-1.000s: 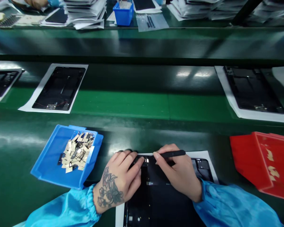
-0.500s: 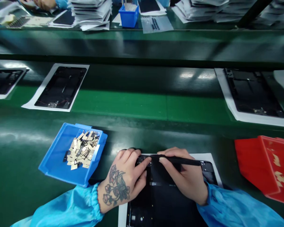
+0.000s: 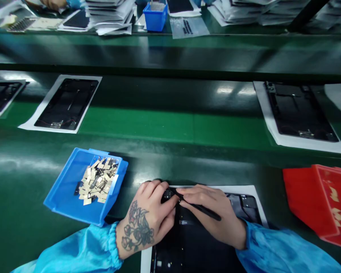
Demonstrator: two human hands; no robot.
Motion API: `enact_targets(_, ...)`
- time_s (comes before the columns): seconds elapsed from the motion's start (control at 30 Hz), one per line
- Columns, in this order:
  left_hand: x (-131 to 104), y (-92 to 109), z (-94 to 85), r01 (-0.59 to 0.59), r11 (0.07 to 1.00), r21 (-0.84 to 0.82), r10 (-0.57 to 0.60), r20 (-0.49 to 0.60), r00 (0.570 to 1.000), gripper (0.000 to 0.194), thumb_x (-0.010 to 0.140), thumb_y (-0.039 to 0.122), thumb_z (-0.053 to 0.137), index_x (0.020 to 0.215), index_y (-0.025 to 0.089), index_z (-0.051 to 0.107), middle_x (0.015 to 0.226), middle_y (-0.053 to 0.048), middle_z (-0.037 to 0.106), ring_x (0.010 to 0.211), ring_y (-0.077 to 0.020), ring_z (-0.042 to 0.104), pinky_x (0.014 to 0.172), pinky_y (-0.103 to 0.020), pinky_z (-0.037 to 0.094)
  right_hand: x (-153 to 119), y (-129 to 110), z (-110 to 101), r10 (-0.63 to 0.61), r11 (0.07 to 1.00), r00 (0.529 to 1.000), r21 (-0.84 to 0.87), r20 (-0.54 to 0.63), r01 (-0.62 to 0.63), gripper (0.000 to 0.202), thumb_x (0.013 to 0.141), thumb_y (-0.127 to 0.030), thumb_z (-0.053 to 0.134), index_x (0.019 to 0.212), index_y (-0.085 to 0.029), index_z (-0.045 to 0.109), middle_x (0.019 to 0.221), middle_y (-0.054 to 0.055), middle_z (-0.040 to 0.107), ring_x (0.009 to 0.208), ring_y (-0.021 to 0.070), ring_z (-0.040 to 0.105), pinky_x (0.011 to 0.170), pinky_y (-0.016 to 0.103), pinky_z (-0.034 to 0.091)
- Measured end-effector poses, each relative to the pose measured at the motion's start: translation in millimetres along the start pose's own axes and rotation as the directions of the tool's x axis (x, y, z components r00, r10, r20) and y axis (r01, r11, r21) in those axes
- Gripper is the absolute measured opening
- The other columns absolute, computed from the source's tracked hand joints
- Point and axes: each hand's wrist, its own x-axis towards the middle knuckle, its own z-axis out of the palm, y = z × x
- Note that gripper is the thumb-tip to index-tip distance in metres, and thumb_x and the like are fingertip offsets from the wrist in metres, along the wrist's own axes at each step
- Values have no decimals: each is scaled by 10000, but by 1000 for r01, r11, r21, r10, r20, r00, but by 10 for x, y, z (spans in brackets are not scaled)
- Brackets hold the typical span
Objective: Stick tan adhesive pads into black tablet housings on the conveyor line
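Note:
A black tablet body with its inside exposed lies in front of me on a white sheet. My left hand rests over its upper left corner, fingers curled at the edge and the index finger pressing down by a small round dark part. In my right hand is a slim black pen-like tool, pinched between thumb and fingers. Its tip meets the tablet's top edge beside my left index finger. Whether it is tweezers or a pry stick I cannot tell.
Left of my hands stands a blue bin with a heap of small flat parts. A red bin is at the right. Further tablet bodies lie on sheets along the green belt. Stacked white packets fill the far shelf.
My right hand has moved left and swung the black tool, so its tip now sits by my left index finger and its back end points lower right. My left hand has barely moved.

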Motion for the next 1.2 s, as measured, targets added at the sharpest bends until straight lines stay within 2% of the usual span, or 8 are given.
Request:
enact_targets(0.13, 4, 6, 3, 12, 1000, -12, -13, -3, 1000, 260, 825, 224, 513, 1055, 183, 626, 1140, -137, 517, 1033, -302, 456, 820, -457, 410, -13, 11, 5, -23, 1000, 999, 9, 34, 22, 160, 836, -84, 641, 959, -186, 627, 1017, 66, 716, 946, 159, 677, 846, 273, 529)
enact_targets(0.23, -4, 11, -14, 25, 998, -57, -25, 1, 1000, 281, 821, 211, 519, 1080, 179, 624, 1139, -134, 517, 1041, -297, 456, 835, -463, 410, 6, 0, 25, 135, 986, 991, 96, -19, -133, 102, 831, -125, 653, 894, -204, 636, 936, 21, 726, 880, 142, 687, 800, 246, 539)
enact_targets(0.33, -16, 0, -40, 39, 990, -138, -39, 1, 999, 306, 820, 202, 531, 1112, 181, 622, 1125, -122, 524, 1036, -283, 460, 856, -460, 410, 46, -19, 27, 382, 915, 924, 147, -18, -376, 45, 826, -184, 654, 858, -215, 664, 864, 0, 719, 818, 137, 686, 741, 229, 544)
enact_targets(0.4, -23, -17, -46, 47, 980, -195, -51, -14, 999, 313, 827, 190, 533, 1127, 183, 621, 1108, -112, 538, 1021, -267, 469, 856, -445, 418, 73, -27, 13, 488, 856, 873, 203, -10, -476, 46, 824, -226, 649, 855, -207, 678, 858, 13, 709, 795, 145, 680, 703, 235, 548)
enact_targets(0.57, -40, -59, -7, 42, 979, -200, -57, -69, 996, 320, 848, 155, 518, 1151, 165, 619, 1097, -114, 560, 998, -253, 486, 835, -424, 435, 120, -21, -24, 637, 704, 765, 472, -91, -530, 198, 824, -338, 647, 858, -143, 636, 736, 22, 659, 574, 104, 622, 537, 209, 533)
enact_targets(0.83, -51, -71, 7, 72, 993, -99, -76, -43, 996, 313, 876, 175, 488, 1147, 218, 639, 1125, -113, 538, 996, -252, 488, 818, -422, 428, 99, 20, 14, 615, 696, 784, 522, -81, -493, 241, 813, -364, 670, 865, -141, 597, 664, -5, 609, 559, 96, 590, 526, 199, 507)
enact_targets(1.03, 2, -54, 39, 41, 999, -19, -41, 6, 999, 349, 875, 300, 513, 1211, 304, 605, 1162, -100, 528, 1027, -269, 477, 814, -440, 399, 101, 72, 24, 590, 725, 801, 507, -106, -466, 280, 805, -413, 673, 848, -151, 581, 606, -19, 583, 535, 102, 573, 516, 206, 496)
enact_targets(1.2, 18, -56, 30, 66, 997, -41, -67, -26, 997, 340, 876, 366, 525, 1193, 295, 622, 1130, -86, 553, 996, -244, 494, 818, -417, 397, 101, 136, 32, 570, 738, 814, 504, -112, -448, 337, 780, -454, 689, 874, -148, 581, 640, 1, 604, 559, 115, 580, 516, 216, 503)
